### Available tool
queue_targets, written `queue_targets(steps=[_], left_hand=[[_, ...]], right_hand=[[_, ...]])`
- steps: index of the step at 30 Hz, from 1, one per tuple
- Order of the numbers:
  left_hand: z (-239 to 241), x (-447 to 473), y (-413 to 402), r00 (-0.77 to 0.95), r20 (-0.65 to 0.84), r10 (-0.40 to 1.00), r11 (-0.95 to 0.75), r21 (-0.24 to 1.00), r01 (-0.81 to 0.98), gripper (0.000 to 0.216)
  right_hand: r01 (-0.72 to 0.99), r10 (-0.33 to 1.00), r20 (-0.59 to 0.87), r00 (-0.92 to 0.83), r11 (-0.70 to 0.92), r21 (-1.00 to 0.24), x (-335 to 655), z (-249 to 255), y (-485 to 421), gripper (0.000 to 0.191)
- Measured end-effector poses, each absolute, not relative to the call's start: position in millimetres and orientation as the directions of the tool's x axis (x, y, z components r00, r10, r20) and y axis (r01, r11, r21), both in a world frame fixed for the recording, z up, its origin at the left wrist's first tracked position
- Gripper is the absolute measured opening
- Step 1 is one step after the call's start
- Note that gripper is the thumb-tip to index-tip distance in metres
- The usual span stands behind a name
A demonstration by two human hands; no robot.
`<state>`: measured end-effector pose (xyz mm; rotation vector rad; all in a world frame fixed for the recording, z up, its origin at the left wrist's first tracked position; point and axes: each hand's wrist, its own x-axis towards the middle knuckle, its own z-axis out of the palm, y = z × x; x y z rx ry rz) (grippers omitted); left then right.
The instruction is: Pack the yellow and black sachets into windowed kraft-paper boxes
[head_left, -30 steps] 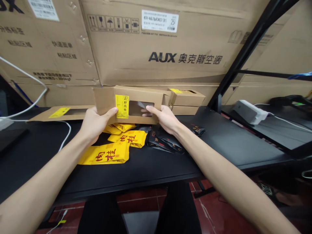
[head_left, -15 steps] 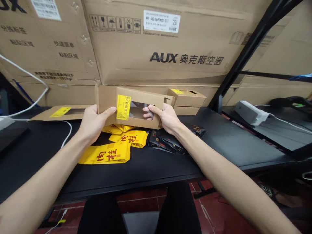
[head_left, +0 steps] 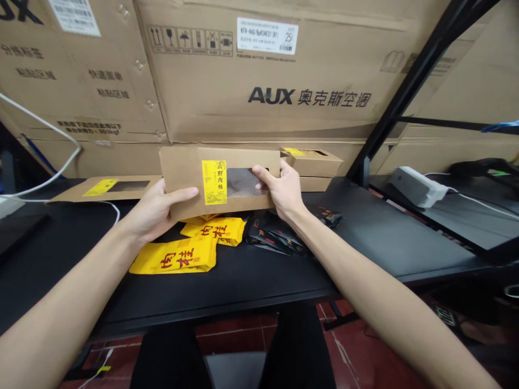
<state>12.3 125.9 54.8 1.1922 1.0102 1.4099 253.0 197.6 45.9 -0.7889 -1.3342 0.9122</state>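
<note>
Over the desk (head_left: 259, 286), left hand (head_left: 154, 213) and right hand (head_left: 284, 189) grip a windowed kraft box (head_left: 182, 175), contents unclear.

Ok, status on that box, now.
Left hand and right hand gripping kraft window box, yellow label showing. Yellow packets directly below it. Stacked boxes just beyond right hand.
</note>
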Motion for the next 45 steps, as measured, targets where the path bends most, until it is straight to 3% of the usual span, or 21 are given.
queue_targets(steps=[4, 8, 15, 20, 22, 25, 27, 30, 34, 39, 45], left_hand=[[58.3, 11.3, 119.1, 0.056, 0.114, 0.992, -0.1, 0.973, -0.207, 0.058], [59.0, 14.9, 113.2, 0.067, 0.111, 0.992, -0.097, 0.978, -0.187, 0.057], [55.3, 13.4, 121.9, -0.036, 0.152, 0.988, -0.156, 0.968, -0.197, 0.064], [60.4, 13.1, 126.4, -0.164, 0.179, 0.97, -0.222, 0.927, -0.302, 0.064], [63.0, 14.3, 126.4, -0.196, 0.183, 0.963, -0.244, 0.899, -0.365, 0.062], [65.0, 17.4, 126.0, -0.18, 0.195, 0.964, -0.256, 0.866, -0.43, 0.054], [64.2, 19.7, 125.8, -0.146, 0.204, 0.968, -0.248, 0.862, -0.442, 0.05], [60.6, 21.7, 125.2, -0.074, 0.196, 0.978, -0.209, 0.88, -0.426, 0.047], [56.9, 22.3, 122.7, 0.042, 0.212, 0.976, -0.18, 0.905, -0.386, 0.044], [58.0, 23.9, 124.6, -0.001, 0.246, 0.969, -0.228, 0.895, -0.384, 0.031], [52.5, 9.4, 147.4, -0.425, 0.334, 0.841, -0.461, 0.854, -0.24, 0.032]], right_hand=[[-0.012, 0.857, 0.503, 0.108, 0.507, -0.862, 255.2, 46.0, 201.8, 0.056], [0.068, 0.801, 0.593, 0.084, 0.589, -0.805, 255.0, 45.3, 200.7, 0.058], [0.487, 0.601, 0.797, 0.058, 0.68, -0.548, 259.9, 43.8, 200.2, 0.059], [0.551, 0.504, 0.857, 0.108, 0.688, -0.473, 262.8, 36.9, 210.5, 0.057], [0.492, 0.556, 0.816, 0.159, 0.672, -0.554, 261.4, 35.0, 215.8, 0.064], [0.201, 0.781, 0.595, 0.191, 0.562, -0.802, 257.3, 36.9, 216.3, 0.084], [-0.031, 0.902, 0.43, 0.037, 0.431, -0.902, 254.0, 40.7, 209.1, 0.087], [-0.22, 0.904, 0.33, -0.271, 0.276, -0.936, 249.3, 45.4, 192.7, 0.075], [-0.288, 0.852, 0.305, -0.427, 0.191, -0.938, 244.5, 43.0, 181.7, 0.062], [-0.268, 0.875, 0.283, -0.394, 0.185, -0.945, 244.4, 37.6, 189.4, 0.066], [-0.269, 0.935, 0.288, -0.205, 0.229, -0.935, 249.1, 42.4, 197.0, 0.077]])
